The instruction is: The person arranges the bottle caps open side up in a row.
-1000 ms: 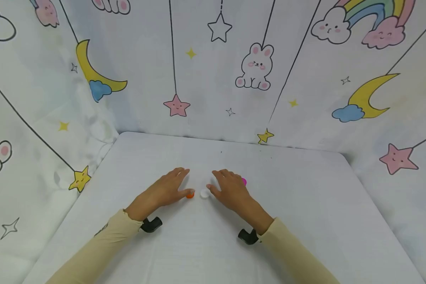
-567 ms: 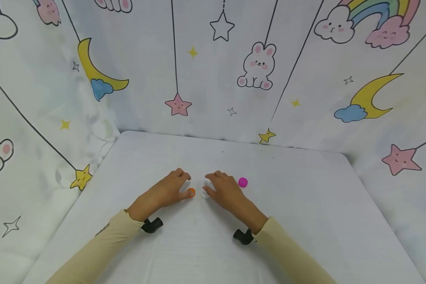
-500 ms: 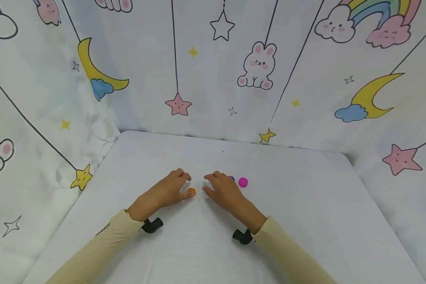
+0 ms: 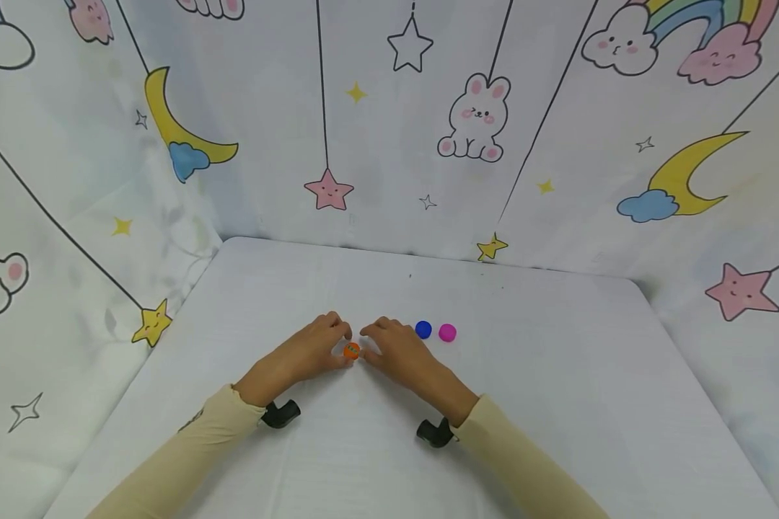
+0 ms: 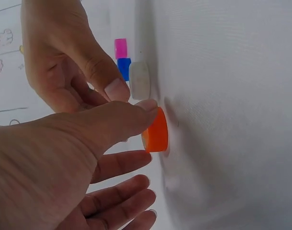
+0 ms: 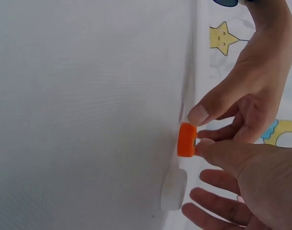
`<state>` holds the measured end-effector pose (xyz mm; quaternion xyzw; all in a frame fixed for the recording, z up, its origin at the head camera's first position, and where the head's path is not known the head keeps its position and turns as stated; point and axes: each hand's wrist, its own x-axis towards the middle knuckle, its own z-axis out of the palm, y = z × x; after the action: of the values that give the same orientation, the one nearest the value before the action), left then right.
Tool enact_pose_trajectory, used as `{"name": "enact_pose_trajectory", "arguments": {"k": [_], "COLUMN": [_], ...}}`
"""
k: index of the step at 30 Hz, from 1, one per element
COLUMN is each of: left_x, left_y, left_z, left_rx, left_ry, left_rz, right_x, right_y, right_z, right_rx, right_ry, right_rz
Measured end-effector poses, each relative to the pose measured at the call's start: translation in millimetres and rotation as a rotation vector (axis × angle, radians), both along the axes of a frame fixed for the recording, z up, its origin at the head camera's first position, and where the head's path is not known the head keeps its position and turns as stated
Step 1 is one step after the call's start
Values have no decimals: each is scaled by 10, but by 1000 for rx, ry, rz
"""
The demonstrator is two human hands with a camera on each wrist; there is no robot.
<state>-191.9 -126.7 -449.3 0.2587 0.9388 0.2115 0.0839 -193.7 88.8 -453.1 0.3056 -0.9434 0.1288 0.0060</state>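
Note:
A small round orange cap [image 4: 352, 351], with a darker mark on its upper face, rests on the table between both hands. My left hand [image 4: 308, 349] has its thumb at the cap's side, the other fingers loosely extended beyond it. From the right, my right hand [image 4: 396, 352] reaches in, its thumb tip at the orange cap's top in the right wrist view. A whitish translucent cap [image 5: 139, 81] stands beside the orange one, hidden under the right hand in the head view. Right of that hand lie a blue cap [image 4: 423, 330] and a pink cap [image 4: 447, 332].
All the caps are on a white-covered table [image 4: 532, 404]. A white cloth backdrop [image 4: 266, 108] printed with moons, stars and a rabbit rises along the back and sides. Black wrist cameras [image 4: 280, 414] hang under both wrists.
My right hand has moved left to the orange cap, uncovering the blue and pink caps and covering the white one. The left hand has stayed almost in place.

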Motion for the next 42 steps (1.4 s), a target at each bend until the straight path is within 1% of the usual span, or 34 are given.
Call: {"name": "enact_pose_trajectory", "arguments": {"k": [4, 9, 14, 19, 28, 36, 42], "left_x": [-14, -22, -30, -30, -48, -66, -68], "left_y": [8, 8, 12, 16, 20, 31, 27], "left_z": [-22, -34, -50, -64, -102, -100, -114], "left_rx": [-9, -15, -24, -28, -22, -40, -47], "left_ry": [26, 50, 89, 123, 130, 126, 149], "left_rz": [-20, -35, -58, -65, -61, -61, -71], "right_x": [2, 8, 16, 5, -25, -29, -25], "right_y": [-33, -66, -87, -103, -137, -153, -156], "right_z": [0, -18, -17, -31, -93, -67, -66], "right_rx": [15, 43, 36, 38, 72, 95, 112], "right_ry": [13, 27, 23, 27, 55, 71, 85], "right_rz": [21, 19, 22, 30, 34, 28, 28]}}
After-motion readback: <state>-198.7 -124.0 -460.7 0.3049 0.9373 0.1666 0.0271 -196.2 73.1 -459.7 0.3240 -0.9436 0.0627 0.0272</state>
